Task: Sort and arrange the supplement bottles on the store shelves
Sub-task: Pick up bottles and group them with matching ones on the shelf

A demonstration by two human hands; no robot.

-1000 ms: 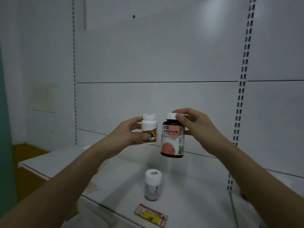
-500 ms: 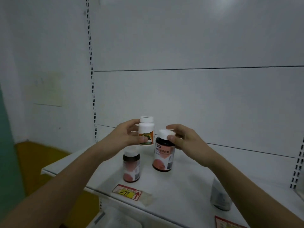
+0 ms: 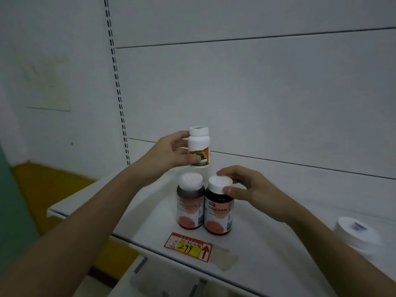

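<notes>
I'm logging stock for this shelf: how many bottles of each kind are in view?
Dark bottles with pink labels: 2
Small white bottle with orange label, held in the left hand: 1
White bottle at the right edge: 1
Total: 4

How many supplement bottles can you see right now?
4: a small white bottle held up by the left hand, two dark bottles side by side on the shelf, a white one at far right.

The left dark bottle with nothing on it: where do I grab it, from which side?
Take the left dark bottle by its white cap from above. It stands upright, close against its twin on the right, so its sides are crowded; the cap is bare and exposed.
</notes>
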